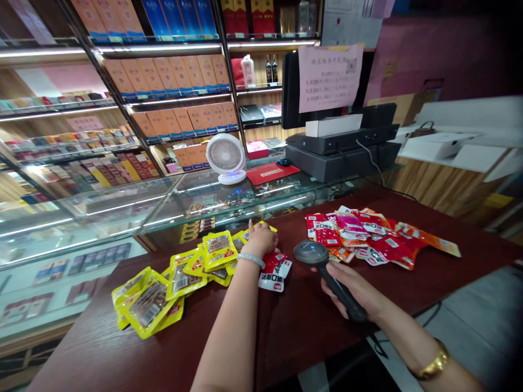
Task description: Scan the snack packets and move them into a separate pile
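Note:
My right hand is wrapped round the handle of a dark handheld barcode scanner, its head tilted to the left over the table. My left hand reaches forward, low over the table, fingers apart, at the right end of a row of yellow snack packets. Red-and-white snack packets lie just under and right of that hand; whether it touches them is hidden. Overlapping yellow packets, some with barcodes facing up, spread leftward. A heap of red, pink and orange packets lies beyond the scanner.
All packets rest on a dark red-brown table. Behind it stands a glass display counter with a white fan, a red mat and a till with a monitor. Boxed goods fill the back shelves. The scanner's cable hangs near my right forearm.

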`<state>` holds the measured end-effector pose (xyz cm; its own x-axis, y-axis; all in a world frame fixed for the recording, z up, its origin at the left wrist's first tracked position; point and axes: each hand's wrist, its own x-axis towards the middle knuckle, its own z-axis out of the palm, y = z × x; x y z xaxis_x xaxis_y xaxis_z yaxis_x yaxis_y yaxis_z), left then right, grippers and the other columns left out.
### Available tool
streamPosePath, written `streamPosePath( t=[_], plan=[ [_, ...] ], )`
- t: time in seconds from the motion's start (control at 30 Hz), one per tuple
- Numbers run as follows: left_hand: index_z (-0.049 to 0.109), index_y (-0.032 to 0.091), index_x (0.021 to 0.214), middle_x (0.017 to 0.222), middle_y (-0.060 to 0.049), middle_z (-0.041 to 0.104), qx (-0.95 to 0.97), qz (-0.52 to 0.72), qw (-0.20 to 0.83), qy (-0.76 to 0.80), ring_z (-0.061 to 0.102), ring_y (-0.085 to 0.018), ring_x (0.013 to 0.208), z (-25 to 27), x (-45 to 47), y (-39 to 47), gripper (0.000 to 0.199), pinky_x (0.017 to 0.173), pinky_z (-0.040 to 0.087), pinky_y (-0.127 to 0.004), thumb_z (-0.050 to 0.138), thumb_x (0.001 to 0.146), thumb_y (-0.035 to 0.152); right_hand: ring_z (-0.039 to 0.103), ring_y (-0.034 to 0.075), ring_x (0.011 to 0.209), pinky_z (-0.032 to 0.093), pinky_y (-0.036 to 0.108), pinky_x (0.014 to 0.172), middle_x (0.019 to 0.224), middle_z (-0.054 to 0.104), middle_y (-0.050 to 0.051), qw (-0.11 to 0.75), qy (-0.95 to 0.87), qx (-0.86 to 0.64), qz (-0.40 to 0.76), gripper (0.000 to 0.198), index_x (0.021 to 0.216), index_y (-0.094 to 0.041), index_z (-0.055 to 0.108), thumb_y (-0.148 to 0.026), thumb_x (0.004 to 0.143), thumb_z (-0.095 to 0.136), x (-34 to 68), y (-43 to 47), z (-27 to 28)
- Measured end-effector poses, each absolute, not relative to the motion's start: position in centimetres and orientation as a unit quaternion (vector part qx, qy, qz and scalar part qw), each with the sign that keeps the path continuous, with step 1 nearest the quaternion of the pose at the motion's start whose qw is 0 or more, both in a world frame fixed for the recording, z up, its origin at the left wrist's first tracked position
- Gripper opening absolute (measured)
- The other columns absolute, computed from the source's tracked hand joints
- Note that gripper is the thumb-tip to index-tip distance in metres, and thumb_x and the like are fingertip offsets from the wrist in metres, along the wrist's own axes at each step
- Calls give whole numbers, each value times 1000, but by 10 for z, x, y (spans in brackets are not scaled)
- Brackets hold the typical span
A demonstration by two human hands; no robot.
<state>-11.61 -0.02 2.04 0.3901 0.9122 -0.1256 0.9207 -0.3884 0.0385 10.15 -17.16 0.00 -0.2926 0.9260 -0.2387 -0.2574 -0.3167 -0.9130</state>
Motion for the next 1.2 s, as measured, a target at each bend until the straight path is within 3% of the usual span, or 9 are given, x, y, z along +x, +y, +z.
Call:
streamPosePath(
  t=[0.17, 0.23, 0.33, 0.4, 0.47, 0.77, 0.97, 1.1, 1.2],
  plan=[
    [70, 27, 81, 113, -5, 61, 859, 71, 29, 507, 48, -29, 118, 18, -94, -2, 18, 115, 2, -62, 69, 78, 45, 46, 7, 28, 38, 15, 26, 56, 56, -7, 434, -401, -410, 695, 47, 111, -20, 52, -59, 86, 58, 110, -173, -6],
    [66, 26, 89, 103, -5, 65, 857, 115, 41, 501, 54, -25, 110, 22, -88, -4, 17, 114, 19, -52, 62, 85, 42, 47, 7, 28, 38, 15, 27, 58, 57, -6, 438, -401, -408, 693, 45, 112, -19, 52, -58, 89, 55, 114, -173, -8],
    [61, 25, 100, 92, -4, 68, 842, 137, 96, 513, 61, -20, 90, 26, -81, -7, 19, 90, 43, -33, 57, 89, 41, 48, 7, 29, 38, 14, 27, 58, 57, -6, 453, -403, -406, 684, 43, 112, -19, 52, -56, 90, 54, 118, -175, -10],
    [60, 25, 99, 93, -4, 69, 834, 137, 121, 520, 62, -20, 85, 26, -80, -7, 19, 76, 43, -28, 56, 89, 41, 48, 7, 29, 39, 14, 28, 58, 57, -6, 465, -402, -412, 673, 43, 112, -19, 52, -56, 90, 55, 119, -176, -10],
    [60, 25, 97, 92, -4, 70, 833, 132, 132, 520, 62, -19, 84, 24, -80, -7, 18, 72, 42, -26, 57, 88, 41, 47, 6, 30, 40, 15, 28, 59, 57, -6, 477, -397, -423, 660, 43, 112, -19, 52, -56, 90, 55, 119, -176, -9],
    [62, 22, 97, 93, -5, 70, 839, 146, 123, 510, 64, -19, 83, 17, -83, -3, 14, 69, 40, -26, 57, 84, 25, 47, 6, 32, 42, 16, 29, 59, 54, -7, 506, -380, -420, 651, 45, 114, -18, 53, -56, 91, 54, 118, -174, -11],
    [60, 23, 90, 86, -3, 69, 815, 188, 166, 523, 62, -19, 79, 13, -79, -1, 15, 68, 40, -26, 64, 84, 36, 47, 7, 31, 41, 16, 28, 58, 56, -7, 510, -357, -412, 665, 45, 115, -18, 52, -56, 91, 55, 119, -178, -18],
    [59, 20, 92, 88, -5, 68, 765, 271, 234, 535, 62, -17, 80, 6, -68, 2, 9, 71, 43, -26, 62, 84, 24, 48, 7, 30, 40, 16, 28, 58, 56, -6, 529, -344, -384, 673, 46, 116, -18, 52, -56, 90, 55, 120, -181, -25],
    [57, 19, 96, 79, -2, 64, 681, 341, 376, 528, 59, -13, 65, 1, -54, -1, 12, 64, 45, -25, 60, 85, 22, 48, 8, 29, 40, 17, 27, 57, 56, -6, 550, -335, -358, 676, 46, 116, -18, 52, -56, 91, 53, 121, -182, -29]
  ],
)
